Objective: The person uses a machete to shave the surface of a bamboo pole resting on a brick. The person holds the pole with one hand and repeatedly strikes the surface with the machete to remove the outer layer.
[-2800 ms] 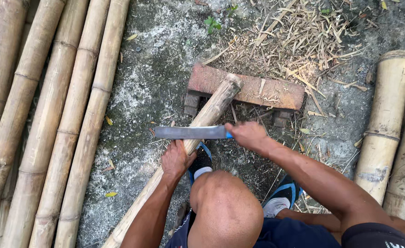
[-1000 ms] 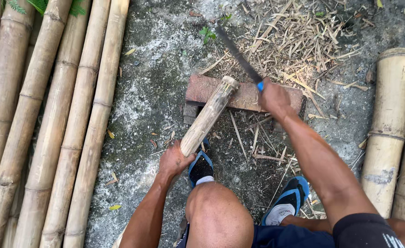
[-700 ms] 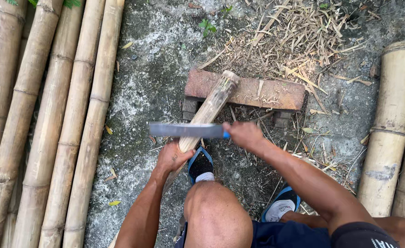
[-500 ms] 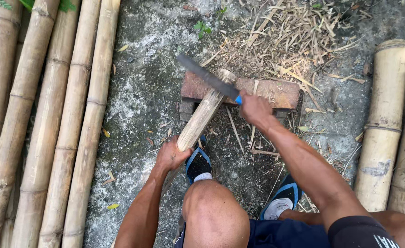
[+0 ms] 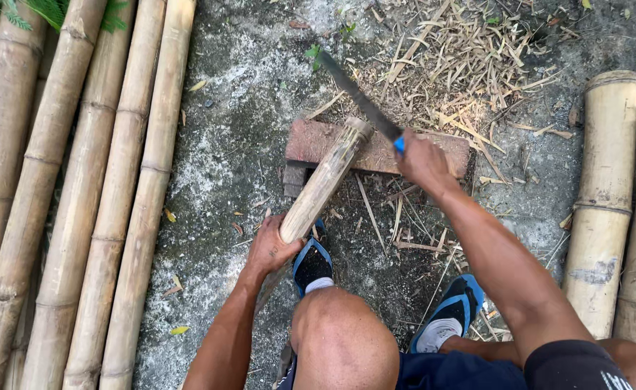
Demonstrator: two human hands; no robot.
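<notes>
Bamboo pole (image 5: pixel 323 184) rests on brick (image 5: pixel 433 148), between bamboo stacks (image 5: pixel 80 195) left and right.

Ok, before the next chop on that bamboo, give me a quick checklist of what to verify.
1. Left hand grips the bamboo pole low, away from the top end: ok.
2. Right hand closed on the blade's blue handle: ok.
3. Pole's top end resting on the brick block: ok.
4. Left foot sits close under the pole: not ok.
5. Block steady on the ground: cannot tell.
</notes>
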